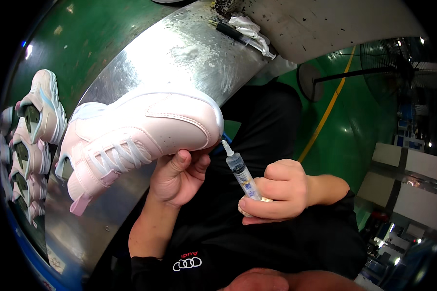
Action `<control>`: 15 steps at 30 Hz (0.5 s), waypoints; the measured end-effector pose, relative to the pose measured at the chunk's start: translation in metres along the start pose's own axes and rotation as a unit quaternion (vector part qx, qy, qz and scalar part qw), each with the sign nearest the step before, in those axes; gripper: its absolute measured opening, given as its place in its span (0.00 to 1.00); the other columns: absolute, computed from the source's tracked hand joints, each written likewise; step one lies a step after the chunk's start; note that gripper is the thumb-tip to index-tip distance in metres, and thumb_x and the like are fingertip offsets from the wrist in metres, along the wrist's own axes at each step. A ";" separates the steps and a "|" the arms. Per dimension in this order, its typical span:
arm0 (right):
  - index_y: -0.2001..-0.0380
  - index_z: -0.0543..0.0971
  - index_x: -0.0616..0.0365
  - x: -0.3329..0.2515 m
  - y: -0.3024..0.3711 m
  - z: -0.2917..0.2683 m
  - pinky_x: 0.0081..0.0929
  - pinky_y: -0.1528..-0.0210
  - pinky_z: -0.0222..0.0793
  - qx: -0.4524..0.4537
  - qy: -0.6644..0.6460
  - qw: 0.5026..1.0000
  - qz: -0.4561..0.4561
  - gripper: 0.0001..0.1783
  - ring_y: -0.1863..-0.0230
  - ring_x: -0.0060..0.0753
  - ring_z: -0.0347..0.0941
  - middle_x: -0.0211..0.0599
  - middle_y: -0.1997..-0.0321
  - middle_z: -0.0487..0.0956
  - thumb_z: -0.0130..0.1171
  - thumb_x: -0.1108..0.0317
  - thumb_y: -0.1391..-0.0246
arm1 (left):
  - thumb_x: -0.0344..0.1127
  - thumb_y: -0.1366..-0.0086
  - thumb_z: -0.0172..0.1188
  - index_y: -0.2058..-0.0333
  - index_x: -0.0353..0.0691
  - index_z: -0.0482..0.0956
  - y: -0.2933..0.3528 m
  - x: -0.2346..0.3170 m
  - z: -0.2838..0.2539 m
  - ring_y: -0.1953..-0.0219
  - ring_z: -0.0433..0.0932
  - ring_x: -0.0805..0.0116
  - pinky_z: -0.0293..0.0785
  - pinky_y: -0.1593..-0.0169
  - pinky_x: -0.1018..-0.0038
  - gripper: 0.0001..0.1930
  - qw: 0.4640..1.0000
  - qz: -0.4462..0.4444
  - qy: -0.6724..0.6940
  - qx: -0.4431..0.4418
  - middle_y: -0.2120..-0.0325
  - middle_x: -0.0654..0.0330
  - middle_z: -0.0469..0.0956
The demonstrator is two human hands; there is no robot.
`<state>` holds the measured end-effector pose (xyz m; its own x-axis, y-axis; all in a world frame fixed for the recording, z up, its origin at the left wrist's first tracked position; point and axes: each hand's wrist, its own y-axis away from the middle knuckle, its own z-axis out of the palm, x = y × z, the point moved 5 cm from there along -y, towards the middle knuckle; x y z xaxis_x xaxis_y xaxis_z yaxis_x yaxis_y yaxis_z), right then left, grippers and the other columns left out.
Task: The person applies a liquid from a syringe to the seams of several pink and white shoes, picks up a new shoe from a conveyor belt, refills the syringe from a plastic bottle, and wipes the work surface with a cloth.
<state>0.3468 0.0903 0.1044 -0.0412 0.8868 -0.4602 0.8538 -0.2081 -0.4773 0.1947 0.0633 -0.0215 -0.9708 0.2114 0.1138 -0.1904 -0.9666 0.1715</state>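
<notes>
A pale pink sneaker (175,127) with white laces and a white sole is tilted over the metal table, its toe pointing right. My left hand (176,180) grips it at the toe, the thumb on the near side and the fingers partly hidden beneath. In my right hand (284,191) is a clear plastic syringe (239,170) with a white tapered nozzle. Its barrel slants up and left, and the nozzle tip is close beside the sneaker's toe edge; whether they touch I cannot tell. Dark fluid or a dark plunger seal shows inside the barrel.
Several more sneakers (42,104) stand in a row at the left. On the far part of the scuffed metal table (184,51) lie a black pen-like tool (230,33) and crumpled white tissue (250,30). A fan (393,68) and pale boxes (417,203) are to the right.
</notes>
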 end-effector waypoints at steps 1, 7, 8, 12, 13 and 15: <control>0.70 0.78 0.52 0.000 -0.002 0.001 0.16 0.88 0.46 -0.004 0.016 1.000 -0.008 0.13 0.85 0.20 0.54 0.26 0.79 0.70 0.66 0.59 0.58 | 0.35 0.43 0.61 0.46 0.40 0.66 0.000 0.000 0.001 0.41 0.63 0.60 0.77 0.51 0.77 0.25 1.000 -0.001 0.009 -0.005 0.47 0.54 0.68; 0.68 0.77 0.52 0.000 -0.004 0.007 0.16 0.88 0.48 -0.009 0.051 0.998 -0.034 0.12 0.85 0.20 0.54 0.25 0.80 0.67 0.65 0.62 0.57 | 0.38 0.42 0.60 0.47 0.40 0.67 0.001 0.001 0.010 0.42 0.64 0.59 0.77 0.53 0.78 0.25 1.000 0.001 0.019 -0.020 0.48 0.54 0.69; 0.68 0.77 0.52 0.000 -0.004 0.007 0.16 0.88 0.48 -0.007 0.057 0.998 -0.036 0.12 0.85 0.20 0.54 0.26 0.80 0.67 0.65 0.62 0.57 | 0.38 0.42 0.60 0.47 0.40 0.67 0.001 0.002 0.012 0.42 0.64 0.59 0.77 0.53 0.78 0.25 1.000 0.003 0.020 -0.021 0.48 0.54 0.69; 0.68 0.77 0.52 -0.001 -0.003 0.006 0.16 0.88 0.49 -0.009 0.070 0.997 -0.043 0.12 0.85 0.20 0.54 0.26 0.80 0.67 0.65 0.62 0.57 | 0.40 0.40 0.59 0.46 0.37 0.66 -0.001 0.001 0.015 0.42 0.65 0.59 0.77 0.53 0.78 0.25 1.000 0.003 -0.012 -0.011 0.48 0.52 0.69; 0.69 0.77 0.52 0.000 -0.002 0.006 0.16 0.88 0.48 -0.010 0.069 0.997 -0.040 0.12 0.85 0.20 0.53 0.25 0.81 0.66 0.65 0.62 0.57 | 0.41 0.40 0.58 0.46 0.36 0.66 -0.001 0.001 0.016 0.43 0.65 0.59 0.77 0.53 0.78 0.25 1.000 0.004 -0.015 -0.009 0.48 0.51 0.69; 0.69 0.77 0.52 0.001 0.000 0.006 0.17 0.88 0.48 -0.011 0.068 0.997 -0.038 0.12 0.86 0.20 0.53 0.25 0.81 0.66 0.65 0.62 0.57 | 0.41 0.40 0.58 0.46 0.36 0.65 -0.003 0.000 0.016 0.43 0.66 0.59 0.77 0.53 0.78 0.26 1.000 0.008 -0.012 -0.014 0.48 0.51 0.69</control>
<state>0.3433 0.0881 0.0994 -0.0366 0.9480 -0.3162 0.8625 -0.1298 -0.4891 0.1979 0.0680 -0.0062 -0.9701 0.1990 0.1392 -0.1792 -0.9735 0.1424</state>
